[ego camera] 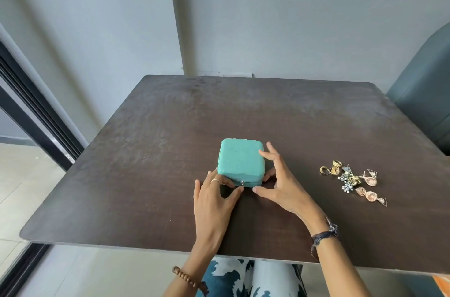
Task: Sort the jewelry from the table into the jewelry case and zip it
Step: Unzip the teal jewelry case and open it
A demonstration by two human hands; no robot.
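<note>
A small teal jewelry case (239,159) lies closed on the dark table (151,150), its silver zipper pull (242,183) on the near side. My left hand (213,201) touches the case's near left corner, thumb tip just beside the pull. My right hand (280,187) rests against the case's right side, fingers spread, one fingertip on the lid. To the right lies loose jewelry: gold rings (330,169), a blue-and-gold beaded piece (348,181) and rose-gold dangling earrings (370,189).
The table's near edge runs just above my lap. A dark green chair (423,102) stands at the right. A grey wall rises behind the table and a dark door frame (36,111) stands at the left.
</note>
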